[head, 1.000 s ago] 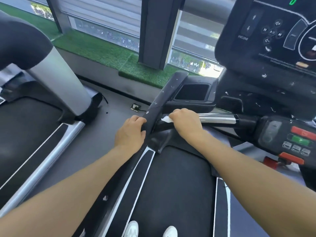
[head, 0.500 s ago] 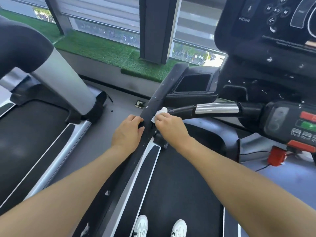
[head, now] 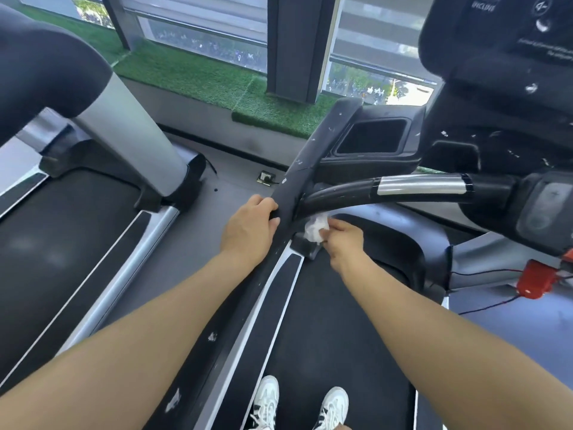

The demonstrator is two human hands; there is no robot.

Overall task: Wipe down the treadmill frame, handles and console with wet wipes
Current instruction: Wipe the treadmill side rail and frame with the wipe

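Observation:
I stand on a treadmill. Its black left side handrail [head: 297, 178] slopes down toward me, dotted with white specks. My left hand [head: 248, 229] grips this rail from the left. My right hand [head: 342, 242] pinches a crumpled white wet wipe [head: 316, 228] just below the spot where the front crossbar handle [head: 403, 187], black with a silver sleeve, meets the rail. The wipe sits against the rail's inner side. The dark console [head: 502, 51] fills the upper right, and a cup holder pocket [head: 372, 139] lies beside it.
A second treadmill [head: 77, 218] with a grey upright stands at left, across a strip of grey floor. Green turf and a window run along the back. A red safety clip [head: 535, 282] with a cord hangs at right. My white shoes [head: 297, 405] rest on the black belt.
My right hand has slid with the wipe off the crossbar's silver part, leftward and down under the joint with the side rail. My left hand keeps its grip on the rail.

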